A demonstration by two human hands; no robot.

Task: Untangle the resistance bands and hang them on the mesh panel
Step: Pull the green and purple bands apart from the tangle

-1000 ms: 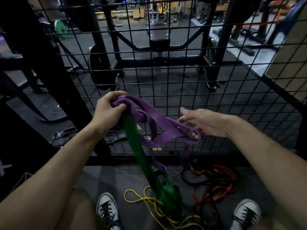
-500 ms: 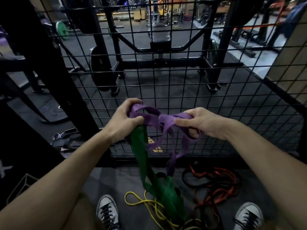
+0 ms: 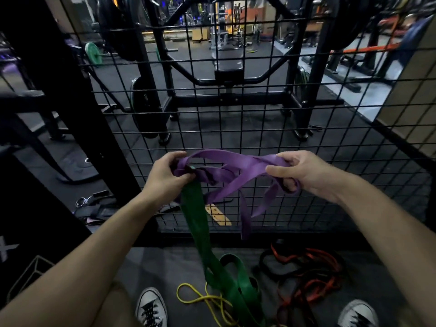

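Observation:
A tangled purple band (image 3: 232, 169) stretches between my two hands in front of the black mesh panel (image 3: 259, 119). My left hand (image 3: 166, 177) grips its left end together with the top of a wide green band (image 3: 197, 223), which hangs down to the floor. My right hand (image 3: 299, 172) grips the purple band's right end, with loops of it hanging below the fingers. On the floor lie a thin yellow band (image 3: 203, 300) and a heap of red and black bands (image 3: 309, 272).
My two sneakers (image 3: 151, 308) stand at the bottom edge, either side of the bands. A black rack upright (image 3: 77, 119) rises at the left, with straps and a carabiner (image 3: 82, 201) at its foot. Gym machines and weight plates (image 3: 144, 107) stand behind the mesh.
My hands have moved apart and pulled the purple band out wider between them. One second ago my right hand was open beside the band; it now grips it.

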